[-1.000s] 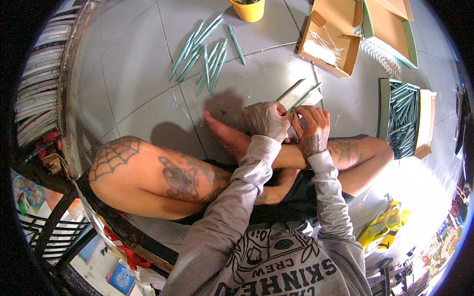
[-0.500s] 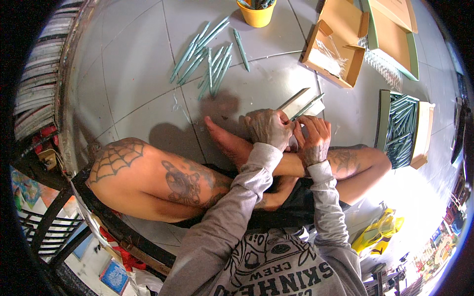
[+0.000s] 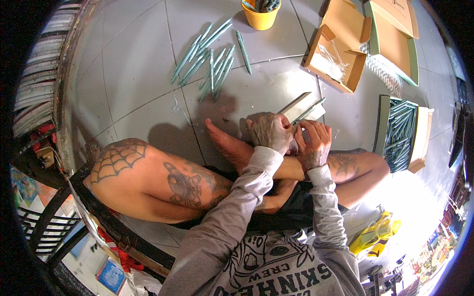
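Observation:
A slim teal pen (image 3: pixel 310 109) slants up and right from between my two hands. My left hand (image 3: pixel 270 133) is closed, with its thumb and fingertips pinched at the pen's lower end. Close beside it, my right hand (image 3: pixel 315 140) is closed too, its bent fingers at the same end. The fingers hide exactly what sits between them. Just beyond my hands a pale, flat-sided block (image 3: pixel 297 105) lies on the floor under the pen. Several similar teal pens (image 3: pixel 212 74) lie in a loose pile ahead to the left.
A yellow pot (image 3: pixel 260 19) with dark pens stands at the far side. An open cardboard box (image 3: pixel 351 79) holds small clear pieces, beside a green-edged box (image 3: pixel 412 59). At the right, another box (image 3: pixel 381 123) is full of teal pens. A yellow bag (image 3: pixel 377 234) lies at the lower right.
The view has shifted slightly, so the floor things sit a little lower. My hands stay together at the pen with only a small change in finger position.

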Motion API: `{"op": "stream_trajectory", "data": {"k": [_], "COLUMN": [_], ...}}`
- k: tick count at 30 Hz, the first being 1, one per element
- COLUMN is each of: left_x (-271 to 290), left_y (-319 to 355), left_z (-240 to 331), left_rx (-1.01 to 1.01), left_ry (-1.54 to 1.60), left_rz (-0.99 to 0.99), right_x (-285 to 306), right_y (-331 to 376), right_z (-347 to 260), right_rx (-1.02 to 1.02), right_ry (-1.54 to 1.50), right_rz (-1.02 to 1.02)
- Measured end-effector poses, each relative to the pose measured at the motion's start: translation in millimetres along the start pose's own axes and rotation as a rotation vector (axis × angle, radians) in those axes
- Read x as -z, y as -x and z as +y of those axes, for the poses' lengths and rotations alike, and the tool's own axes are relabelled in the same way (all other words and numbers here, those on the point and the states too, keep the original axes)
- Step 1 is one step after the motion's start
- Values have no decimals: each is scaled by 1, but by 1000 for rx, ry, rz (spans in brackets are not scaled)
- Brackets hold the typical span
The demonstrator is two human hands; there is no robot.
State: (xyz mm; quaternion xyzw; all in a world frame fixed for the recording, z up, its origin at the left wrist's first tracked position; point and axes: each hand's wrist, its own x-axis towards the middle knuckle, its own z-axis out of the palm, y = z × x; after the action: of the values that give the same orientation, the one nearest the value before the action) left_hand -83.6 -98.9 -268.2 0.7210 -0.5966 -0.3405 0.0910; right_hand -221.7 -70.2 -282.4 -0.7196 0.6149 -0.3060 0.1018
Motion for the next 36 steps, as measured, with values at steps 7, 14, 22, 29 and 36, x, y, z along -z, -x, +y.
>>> {"op": "stream_trajectory", "data": {"k": [7,14,22,29,36], "left_x": [14,-1,11,9,8], "left_y": [1,-2,1,0,-1], "left_z": [11,-1,8,7,6], "left_rx": [51,73,59,90,110], "left_ry": [-1,89,-7,-19,-4], "left_rz": [-83,-93,-94,-135,-156], "right_x": [1,0,4,1,2], "right_y": [-1,0,-1,1,-2], "right_z": [-1,-2,-3,1,-1], "right_rx": [2,-41,-93,-178,-173], "right_ry": [-7,-30,-77,-132,-137], "right_rz": [17,-8,-17,-9,16]}}
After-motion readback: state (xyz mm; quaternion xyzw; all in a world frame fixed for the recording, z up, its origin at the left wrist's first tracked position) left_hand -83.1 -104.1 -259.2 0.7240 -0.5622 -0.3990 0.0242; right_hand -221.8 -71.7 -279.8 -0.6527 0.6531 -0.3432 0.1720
